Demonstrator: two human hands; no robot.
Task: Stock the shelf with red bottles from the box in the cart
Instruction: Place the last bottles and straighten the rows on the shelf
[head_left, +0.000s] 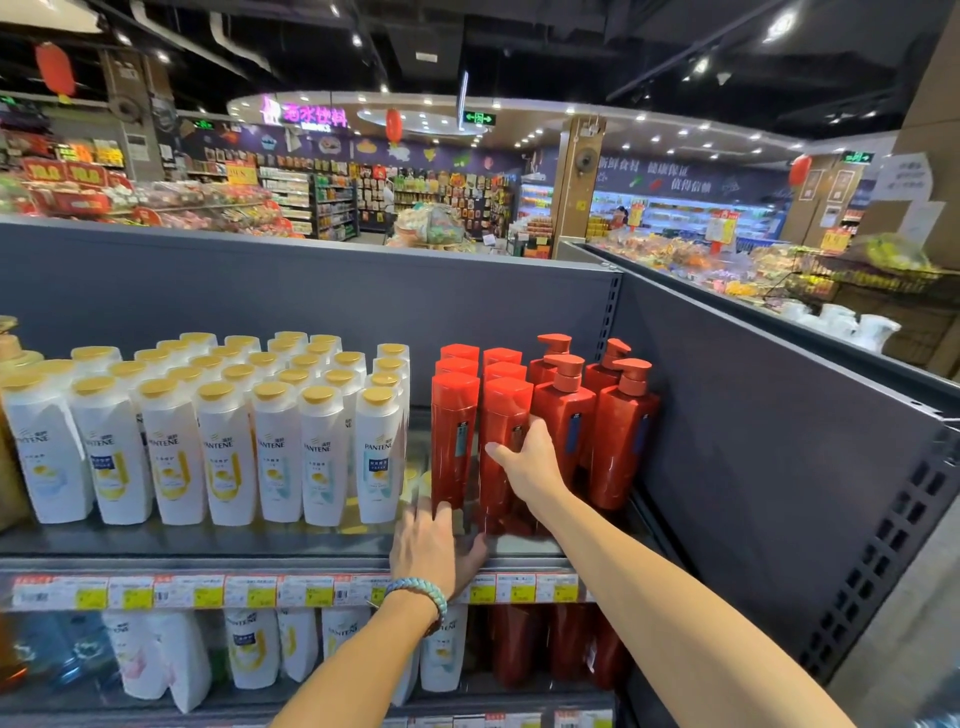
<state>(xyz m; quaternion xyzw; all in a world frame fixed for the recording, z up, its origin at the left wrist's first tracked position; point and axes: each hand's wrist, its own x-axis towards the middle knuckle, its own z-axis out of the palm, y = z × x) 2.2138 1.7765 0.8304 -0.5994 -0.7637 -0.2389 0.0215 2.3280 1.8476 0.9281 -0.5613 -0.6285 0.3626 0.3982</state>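
Where shelf lip (291, 564) hides bases: right hand (530, 467) gripping red bottle (501, 447), left hand (434, 545) flat, released.

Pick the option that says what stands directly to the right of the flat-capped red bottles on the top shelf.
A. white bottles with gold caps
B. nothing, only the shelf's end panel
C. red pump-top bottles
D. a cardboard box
C: red pump-top bottles stand between the flat-capped red bottles and the grey end panel; the white bottles are on the left.

On the shelf (208, 543), flip-cap bottles (480, 415) stand between capped bottles (218, 426) at left and pump bottles (592, 415) at right.
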